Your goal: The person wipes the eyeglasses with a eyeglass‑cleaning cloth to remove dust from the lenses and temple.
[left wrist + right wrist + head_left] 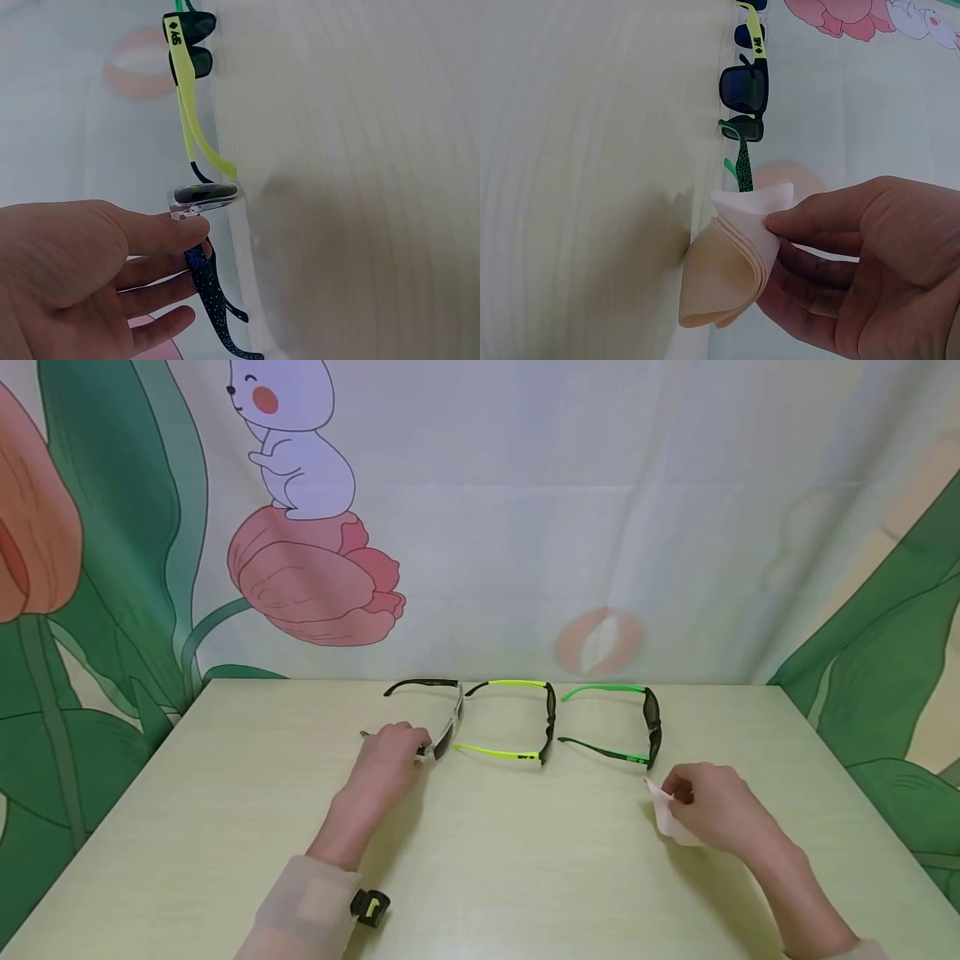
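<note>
On the left, my left hand (386,762) pinches the near temple of clear-framed sunglasses (448,735) by the hinge. Up close in the left wrist view, that speckled dark temple (208,289) runs between thumb and fingers. Beside them are yellow-and-black sunglasses (551,714), then green-and-black sunglasses (652,727), both with temples unfolded and pointing left. My right hand (716,806) holds a folded pale pink cloth (670,820) between thumb and fingers, just in front of the green pair. Its layered, curled edge (739,259) shows in the right wrist view.
All three pairs stand in a row near the back edge of the light wooden table (525,860). Behind it hangs a curtain (487,527) printed with flowers and a white animal. A black-and-yellow device (370,907) is at the left sleeve.
</note>
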Motion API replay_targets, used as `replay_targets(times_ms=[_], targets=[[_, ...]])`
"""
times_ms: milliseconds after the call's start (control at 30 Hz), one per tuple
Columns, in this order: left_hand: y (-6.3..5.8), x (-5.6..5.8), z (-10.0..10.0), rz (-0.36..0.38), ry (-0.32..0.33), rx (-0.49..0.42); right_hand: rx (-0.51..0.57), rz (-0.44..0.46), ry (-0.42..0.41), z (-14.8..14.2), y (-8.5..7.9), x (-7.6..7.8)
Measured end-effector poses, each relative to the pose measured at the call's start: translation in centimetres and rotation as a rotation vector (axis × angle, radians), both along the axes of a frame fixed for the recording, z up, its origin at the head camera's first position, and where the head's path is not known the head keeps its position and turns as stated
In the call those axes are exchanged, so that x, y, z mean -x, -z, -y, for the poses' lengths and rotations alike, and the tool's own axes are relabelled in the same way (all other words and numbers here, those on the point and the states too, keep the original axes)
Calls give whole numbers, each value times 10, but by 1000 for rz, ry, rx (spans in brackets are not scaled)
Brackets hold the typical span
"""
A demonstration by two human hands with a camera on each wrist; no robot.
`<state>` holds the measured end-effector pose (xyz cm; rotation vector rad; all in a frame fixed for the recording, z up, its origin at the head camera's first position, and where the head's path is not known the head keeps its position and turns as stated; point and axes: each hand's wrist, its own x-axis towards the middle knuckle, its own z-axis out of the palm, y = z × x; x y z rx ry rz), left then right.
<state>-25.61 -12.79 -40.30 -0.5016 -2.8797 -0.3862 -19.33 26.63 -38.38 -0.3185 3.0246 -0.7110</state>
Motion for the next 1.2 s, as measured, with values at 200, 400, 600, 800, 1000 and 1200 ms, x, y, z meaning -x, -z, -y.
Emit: replay_targets(times_ms=[200, 400, 600, 800, 1000, 1200], targets=[[2, 1, -1, -34, 3, 8, 8, 10, -2, 3, 0, 1], [2, 1, -2, -37, 7, -13, 2, -6, -5, 3, -1, 2], [-4, 0, -6, -70, -2, -24, 12, -1, -5, 5, -3, 0], [-10, -3, -9, -103, -9, -103, 27, -25, -15, 7, -5, 2], [-13, -6, -10, -159, 20, -147, 48, -45, -30, 9, -4, 4], [-20, -11, -14, -180, 62, -187, 62, -115, -60, 12, -5, 4]])
